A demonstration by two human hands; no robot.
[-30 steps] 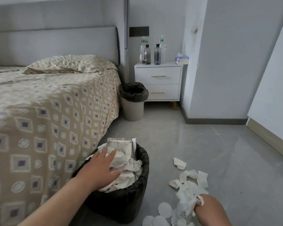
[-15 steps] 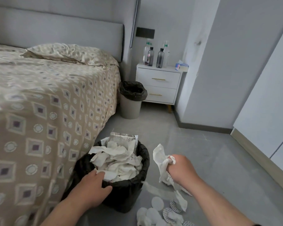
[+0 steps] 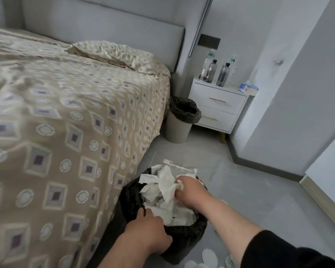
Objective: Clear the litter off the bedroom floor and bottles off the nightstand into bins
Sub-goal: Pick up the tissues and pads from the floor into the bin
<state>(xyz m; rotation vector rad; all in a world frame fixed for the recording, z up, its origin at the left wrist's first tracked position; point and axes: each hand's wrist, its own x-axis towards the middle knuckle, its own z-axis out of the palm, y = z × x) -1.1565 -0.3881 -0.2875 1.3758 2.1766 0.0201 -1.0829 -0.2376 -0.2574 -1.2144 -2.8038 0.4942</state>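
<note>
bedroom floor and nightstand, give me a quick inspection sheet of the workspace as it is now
surface: grey tiled floor; a few white pads lie by the near bin.
job's things: near bin, black-lined, heaped with tissues; four bottles on the nightstand; far bin beside it.
clutter: tissue box on the nightstand.
grippers: left hand grips the near bin's rim; right hand holds tissues over the heap.
cables: nothing seen.
surroundings: bed, pillow, headboard, walls.
</note>
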